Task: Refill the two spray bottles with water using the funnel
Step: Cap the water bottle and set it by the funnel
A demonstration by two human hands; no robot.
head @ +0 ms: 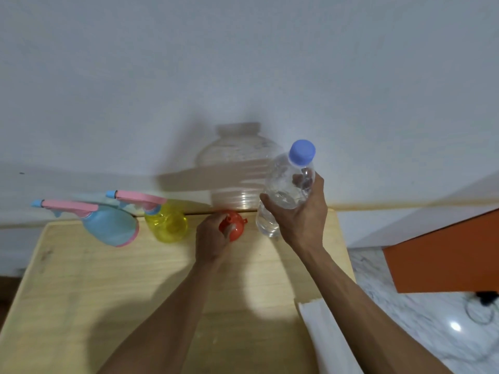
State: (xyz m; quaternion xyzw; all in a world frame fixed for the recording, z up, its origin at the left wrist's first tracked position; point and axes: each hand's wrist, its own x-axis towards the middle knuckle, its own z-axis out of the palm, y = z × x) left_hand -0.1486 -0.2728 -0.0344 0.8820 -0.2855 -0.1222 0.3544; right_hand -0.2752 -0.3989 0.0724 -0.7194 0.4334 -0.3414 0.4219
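Meanwhile, right hand (302,211) grips a capped water bottle (286,184); left hand (212,238) clasps the orange funnel (235,225), beside its yellow spray bottle (166,224) and blue spray bottle (110,225).

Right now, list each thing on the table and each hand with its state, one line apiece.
Blue spray bottle: upright, pink spray head on.
Yellow spray bottle: upright, pink spray head on.
Orange funnel: on the table, gripped by the left hand.
Water bottle: blue cap on, lifted off the table in the right hand.
Large clear jug: upright against the wall.
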